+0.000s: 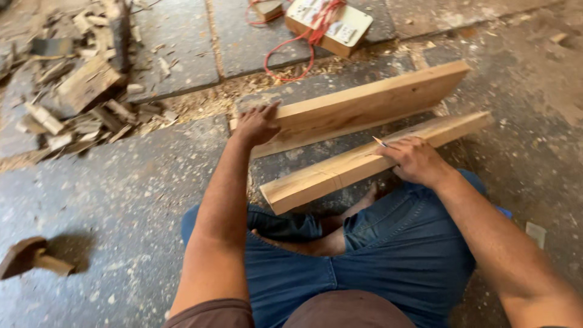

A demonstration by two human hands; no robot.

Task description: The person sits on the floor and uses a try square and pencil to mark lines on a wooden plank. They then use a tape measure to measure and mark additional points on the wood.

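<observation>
Person seated cross-legged on the floor (121, 182), knees in blue jeans (388, 255); a bare foot is partly hidden under the near plank (340, 173). Right hand (416, 161) rests on this plank, grip closed on a pencil (379, 141) whose shaft is mostly hidden. Left hand (256, 124), fingers spread flat, presses the left end of the far plank (370, 103), holding nothing. Near left, a hammer (30, 258), cut off by the frame edge. Far left, wood scraps (79, 85); far centre, a box with red cord (331, 24), partly cut off.

Bright, even daylight, soft short shadows, slight motion blur toward the edges.
</observation>
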